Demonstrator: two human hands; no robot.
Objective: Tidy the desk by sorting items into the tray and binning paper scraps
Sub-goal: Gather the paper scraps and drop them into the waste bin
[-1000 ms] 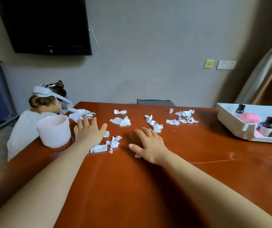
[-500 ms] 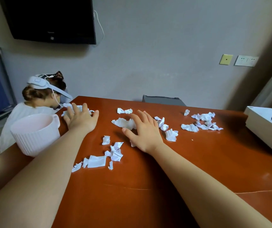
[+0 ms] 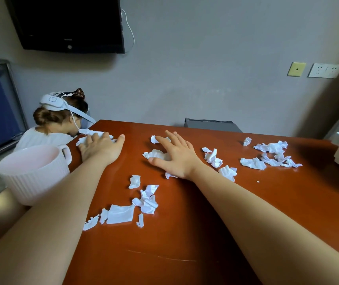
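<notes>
While fingers lie spread flat, the left hand (image 3: 100,148) covers far-left scraps (image 3: 91,132) and the right hand (image 3: 174,155) covers central scraps (image 3: 156,154). A hasty sweep could flick paper off the desk (image 3: 185,243), past the left bin (image 3: 33,175).

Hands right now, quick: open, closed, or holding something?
Left hand: open, flat on the corner scraps.
Right hand: open, spread over a crumpled scrap, gripping nothing.
</notes>
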